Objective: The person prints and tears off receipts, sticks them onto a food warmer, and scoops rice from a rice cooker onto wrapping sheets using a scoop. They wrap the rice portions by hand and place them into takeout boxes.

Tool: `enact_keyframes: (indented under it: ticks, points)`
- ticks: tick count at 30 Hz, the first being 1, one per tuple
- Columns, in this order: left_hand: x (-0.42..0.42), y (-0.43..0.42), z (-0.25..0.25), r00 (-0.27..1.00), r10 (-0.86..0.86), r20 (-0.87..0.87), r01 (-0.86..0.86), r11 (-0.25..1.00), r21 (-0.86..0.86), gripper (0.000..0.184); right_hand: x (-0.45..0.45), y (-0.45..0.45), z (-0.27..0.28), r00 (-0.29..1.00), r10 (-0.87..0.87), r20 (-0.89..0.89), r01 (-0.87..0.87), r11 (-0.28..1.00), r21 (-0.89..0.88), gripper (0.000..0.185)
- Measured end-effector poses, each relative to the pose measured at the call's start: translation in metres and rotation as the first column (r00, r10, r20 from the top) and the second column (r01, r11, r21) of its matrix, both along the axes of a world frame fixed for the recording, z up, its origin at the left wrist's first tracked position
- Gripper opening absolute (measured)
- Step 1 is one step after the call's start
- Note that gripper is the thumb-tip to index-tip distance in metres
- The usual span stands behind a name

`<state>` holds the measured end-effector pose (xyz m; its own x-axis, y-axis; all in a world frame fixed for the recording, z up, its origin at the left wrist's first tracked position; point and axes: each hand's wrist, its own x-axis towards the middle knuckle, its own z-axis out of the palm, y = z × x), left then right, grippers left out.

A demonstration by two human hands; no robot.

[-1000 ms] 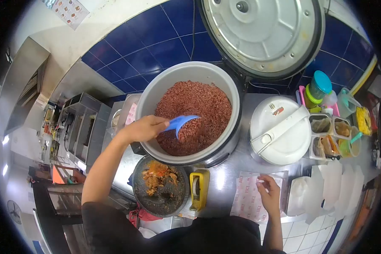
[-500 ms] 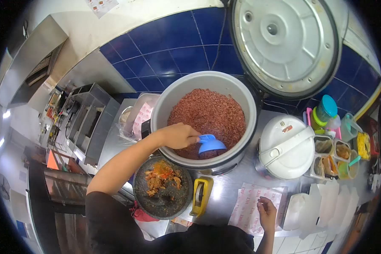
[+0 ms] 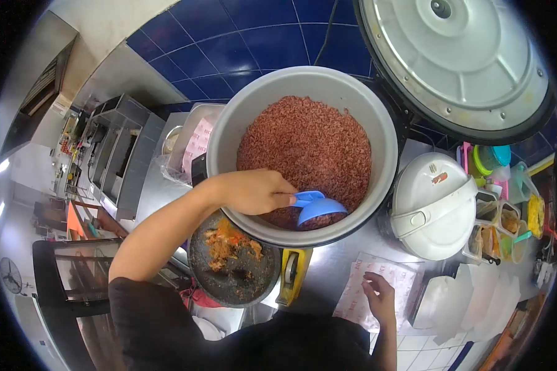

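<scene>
My left hand (image 3: pixel 257 191) reaches over the near rim of a large rice cooker pot (image 3: pixel 387 133), its fingers closed round the handle of a blue scoop (image 3: pixel 319 207). The scoop's bowl is tilted into reddish-brown rice (image 3: pixel 309 139), near the front wall of the pot. Lower right, my right hand (image 3: pixel 379 295) hovers over or rests on printed paper sheets (image 3: pixel 353 303); I cannot tell whether it touches them. Its fingers are loosely bent and apart, with nothing visible between them.
The cooker's lid (image 3: pixel 470 62) stands raised at upper right. A stone mortar (image 3: pixel 235 281) with orange-red paste and a yellow tape dispenser (image 3: pixel 296 272) sit in front. To the right are a white lidded container (image 3: pixel 436 229), condiment tubs (image 3: pixel 504 222) and white boxes (image 3: pixel 476 297).
The camera view has shifted, with the pot now appearing larger and higher. The scoop remains in my left hand down in the rice, a little farther right. My right hand stays by the paper.
</scene>
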<state>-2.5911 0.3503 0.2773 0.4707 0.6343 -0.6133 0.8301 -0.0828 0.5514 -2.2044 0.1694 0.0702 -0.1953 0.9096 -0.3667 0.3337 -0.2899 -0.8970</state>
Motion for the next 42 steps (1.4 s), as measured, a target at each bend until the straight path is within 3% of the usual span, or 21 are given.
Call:
enact_keyframes:
  ticks: [3, 6, 8, 12, 14, 16, 18, 20, 21, 23, 25, 26, 28, 29, 32, 34, 37, 41, 42]
  points:
    - [-0.007, -0.001, 0.025, 0.995, 0.044, 0.094, -0.041, 0.998, -0.039, 0.037, 0.007, -0.003, -0.002, 0.999, -0.035, -0.019, 0.035, 0.999, 0.008, 0.029]
    - [-0.004, 0.017, -0.019, 0.996, 0.093, -0.013, -0.094, 0.977, -0.19, 0.04, 0.011, -0.015, -0.01, 0.996, -0.086, 0.02, 0.086, 0.996, 0.019, 0.031]
    - [-0.005, 0.02, -0.014, 0.969, 0.245, 0.01, -0.232, 0.928, -0.293, 0.038, 0.011, -0.016, 0.002, 0.995, -0.089, 0.033, 0.089, 0.996, 0.021, 0.032]
    - [-0.042, 0.022, 0.012, 0.9, 0.435, 0.037, -0.375, 0.813, -0.444, 0.034, 0.051, -0.064, -0.027, 0.938, -0.324, 0.123, 0.313, 0.945, 0.1, 0.03]
    - [-0.053, 0.008, 0.023, 0.82, 0.561, 0.114, -0.44, 0.745, -0.501, 0.033, 0.071, -0.092, -0.045, 0.862, -0.365, 0.353, 0.361, 0.929, 0.079, 0.029]
    - [-0.056, -0.013, 0.043, 0.74, 0.651, 0.171, -0.523, 0.716, -0.463, 0.033, 0.097, -0.131, -0.086, 0.704, -0.333, 0.628, 0.113, 0.925, 0.363, 0.028]
    - [-0.065, -0.038, 0.051, 0.654, 0.705, 0.274, -0.574, 0.698, -0.428, 0.033, 0.098, -0.154, -0.101, 0.614, -0.369, 0.698, 0.118, 0.917, 0.381, 0.037]
    - [-0.064, -0.075, 0.04, 0.536, 0.726, 0.431, -0.61, 0.686, -0.396, 0.032, 0.117, -0.176, -0.152, 0.469, -0.331, 0.819, -0.154, 0.882, 0.445, 0.05]
    - [-0.051, -0.098, 0.037, 0.456, 0.733, 0.505, -0.637, 0.665, -0.39, 0.033, 0.1, -0.158, -0.111, 0.57, -0.335, 0.75, 0.134, 0.939, 0.317, 0.064]
    - [-0.007, -0.145, 0.034, 0.326, 0.798, 0.507, -0.655, 0.577, -0.487, 0.037, 0.099, -0.153, -0.112, 0.553, -0.392, 0.735, 0.213, 0.92, 0.329, 0.084]
    - [0.025, -0.191, 0.006, 0.27, 0.853, 0.446, -0.527, 0.519, -0.673, 0.039, 0.099, -0.14, -0.1, 0.556, -0.343, 0.757, 0.25, 0.938, 0.242, 0.095]
    - [0.054, -0.217, -0.021, 0.145, 0.906, 0.399, -0.44, 0.42, -0.794, 0.038, 0.105, -0.137, -0.105, 0.623, -0.319, 0.714, 0.242, 0.947, 0.213, 0.096]
    - [0.105, -0.252, -0.077, 0.121, 0.965, 0.234, -0.366, 0.262, -0.893, 0.033, 0.104, -0.129, -0.1, 0.642, -0.324, 0.695, 0.26, 0.945, 0.2, 0.097]
    - [0.125, -0.266, -0.118, 0.096, 0.965, 0.245, -0.214, 0.26, -0.942, 0.027, 0.103, -0.128, -0.099, 0.599, -0.337, 0.726, 0.247, 0.941, 0.233, 0.097]
    - [0.193, -0.292, -0.216, -0.004, 0.995, 0.102, -0.237, 0.099, -0.967, 0.024, 0.102, -0.132, -0.103, 0.469, -0.396, 0.789, 0.17, 0.917, 0.36, 0.096]
    - [0.215, -0.305, -0.275, -0.054, 0.991, 0.123, -0.238, 0.107, -0.965, 0.023, 0.099, -0.141, -0.113, 0.398, -0.444, 0.803, 0.055, 0.885, 0.462, 0.095]
    - [0.239, -0.309, -0.304, -0.054, 0.992, 0.115, -0.393, 0.085, -0.916, 0.023, 0.1, -0.144, -0.094, 0.382, -0.37, 0.847, -0.039, 0.909, 0.415, 0.084]
    - [0.24, -0.317, -0.321, -0.03, 0.988, 0.153, -0.42, 0.126, -0.899, 0.026, 0.118, -0.144, -0.1, 0.542, -0.29, 0.789, -0.066, 0.921, 0.384, 0.061]
    - [0.24, -0.32, -0.322, -0.041, 0.987, 0.156, -0.426, 0.123, -0.896, 0.028, 0.122, -0.141, -0.104, 0.568, -0.287, 0.771, -0.031, 0.929, 0.369, 0.063]
